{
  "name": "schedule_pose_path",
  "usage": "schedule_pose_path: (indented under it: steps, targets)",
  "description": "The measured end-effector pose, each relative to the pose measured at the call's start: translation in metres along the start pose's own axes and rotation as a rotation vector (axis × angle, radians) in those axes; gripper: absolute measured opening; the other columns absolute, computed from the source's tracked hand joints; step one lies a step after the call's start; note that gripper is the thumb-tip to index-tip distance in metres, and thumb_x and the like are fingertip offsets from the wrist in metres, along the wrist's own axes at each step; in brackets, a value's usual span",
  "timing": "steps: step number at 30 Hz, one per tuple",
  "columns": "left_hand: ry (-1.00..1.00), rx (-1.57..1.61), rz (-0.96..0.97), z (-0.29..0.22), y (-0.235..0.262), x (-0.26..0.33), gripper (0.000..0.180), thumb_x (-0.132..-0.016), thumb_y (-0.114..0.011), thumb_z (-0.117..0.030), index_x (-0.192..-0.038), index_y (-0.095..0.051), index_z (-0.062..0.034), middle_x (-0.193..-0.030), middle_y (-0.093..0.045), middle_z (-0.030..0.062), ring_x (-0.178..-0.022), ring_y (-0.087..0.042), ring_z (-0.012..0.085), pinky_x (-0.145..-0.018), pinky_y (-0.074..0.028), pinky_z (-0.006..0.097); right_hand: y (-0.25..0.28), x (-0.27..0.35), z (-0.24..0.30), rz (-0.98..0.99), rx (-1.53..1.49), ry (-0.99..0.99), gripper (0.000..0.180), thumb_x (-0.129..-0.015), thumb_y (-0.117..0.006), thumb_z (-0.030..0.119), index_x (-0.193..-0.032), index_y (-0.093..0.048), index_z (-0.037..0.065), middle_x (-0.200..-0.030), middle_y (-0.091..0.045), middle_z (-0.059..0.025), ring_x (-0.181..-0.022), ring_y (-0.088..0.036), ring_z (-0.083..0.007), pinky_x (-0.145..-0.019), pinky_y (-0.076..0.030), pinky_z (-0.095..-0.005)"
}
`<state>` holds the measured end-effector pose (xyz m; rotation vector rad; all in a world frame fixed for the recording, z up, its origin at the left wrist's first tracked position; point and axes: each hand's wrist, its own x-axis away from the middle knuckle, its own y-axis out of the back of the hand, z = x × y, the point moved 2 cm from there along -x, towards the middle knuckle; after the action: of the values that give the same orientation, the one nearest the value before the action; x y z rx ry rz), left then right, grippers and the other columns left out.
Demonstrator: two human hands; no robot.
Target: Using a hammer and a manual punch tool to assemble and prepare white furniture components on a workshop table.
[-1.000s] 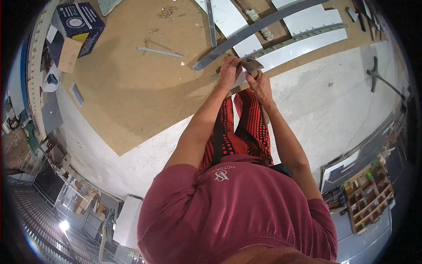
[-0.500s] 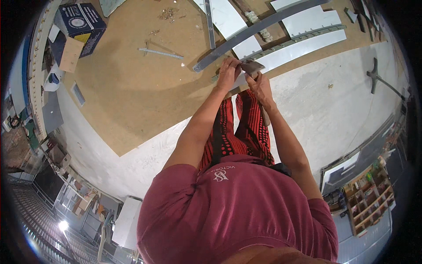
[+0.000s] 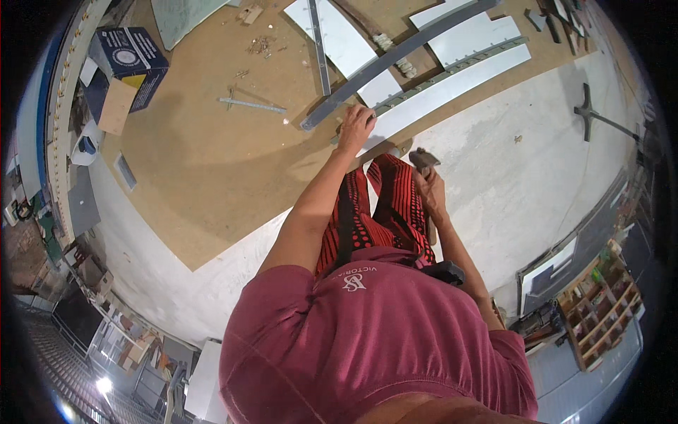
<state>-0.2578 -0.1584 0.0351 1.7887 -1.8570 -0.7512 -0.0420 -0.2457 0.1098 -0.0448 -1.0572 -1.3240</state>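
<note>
My right hand is closed round the handle of a hatchet with a dark, wedge-shaped metal head. It holds the tool beside my right knee, over the pale floor. My left hand is closed at the near end of a long grey-green strip, which has a row of small fittings along it. Its fingers are pinched together over the strip; whatever lies between them is too small to make out. Under the strip runs a long white panel. A dark grey curved bar lies just beyond my left hand.
Brown sheeting covers much of the floor, with a metal square and scattered small hardware on it. A dark blue box stands far left. A stand with a crossed foot and a compartmented wooden rack are at right.
My right hand has drawn the hatchet away from my left hand, toward me and to the right. The left hand stays at the strip's end. The whole view has shifted slightly.
</note>
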Motion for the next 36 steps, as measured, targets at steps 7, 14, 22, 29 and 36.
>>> schedule_pose_path:
  steps: [7,14,22,29,36]
  targets:
    - [-0.014,0.048,0.029,0.006,0.002,-0.001,0.017,-0.075,-0.062,-0.011,-0.091,-0.056,-0.0068,-0.094,-0.053,0.0094,-0.092,-0.049,0.0295,-0.080,-0.040,0.040,-0.009,0.025,-0.039,0.005,0.042,-0.043,0.046,-0.080,-0.057,0.041,-0.101,-0.055,0.000,-0.082,-0.061,-0.0215,-0.077,-0.059,-0.0332,-0.067,-0.046,-0.0383]
    - [0.057,-0.121,-0.018,0.006,-0.004,0.013,0.029,-0.074,-0.066,-0.020,-0.099,-0.055,-0.0084,-0.099,-0.052,0.0088,-0.097,-0.047,0.0310,-0.082,-0.037,0.043,-0.013,0.032,-0.045,-0.039,-0.029,-0.097,0.046,-0.079,-0.058,0.041,-0.101,-0.057,0.000,-0.081,-0.061,-0.0169,-0.073,-0.057,-0.0228,-0.068,-0.045,-0.0326]
    - [0.076,-0.153,-0.014,-0.005,0.005,0.012,0.029,-0.082,-0.057,-0.025,-0.105,-0.055,-0.0075,-0.100,-0.056,0.0116,-0.096,-0.051,0.0320,-0.081,-0.040,0.042,-0.008,0.057,-0.046,-0.034,0.019,-0.155,0.053,-0.079,-0.055,0.044,-0.111,-0.052,0.001,-0.093,-0.061,-0.0241,-0.090,-0.058,-0.0387,-0.074,-0.045,-0.0417]
    - [0.079,-0.119,-0.098,0.006,0.065,0.062,0.027,-0.079,-0.060,-0.022,-0.100,-0.054,-0.0065,-0.098,-0.056,0.0101,-0.094,-0.052,0.0302,-0.079,-0.042,0.040,-0.020,0.080,-0.104,-0.138,-0.132,-0.127,0.039,-0.079,-0.058,0.036,-0.096,-0.057,0.001,-0.067,-0.058,-0.0085,-0.057,-0.055,-0.0187,-0.053,-0.044,-0.0321]
    - [0.173,-0.131,-0.262,-0.004,0.152,0.160,0.024,-0.079,-0.059,-0.017,-0.099,-0.055,-0.0067,-0.092,-0.055,0.0109,-0.087,-0.052,0.0313,-0.075,-0.042,0.042,-0.024,0.104,-0.157,-0.067,-0.166,-0.163,0.029,-0.080,-0.060,0.033,-0.086,-0.054,0.005,-0.063,-0.055,-0.0035,-0.050,-0.052,-0.0121,-0.045,-0.043,-0.0266]
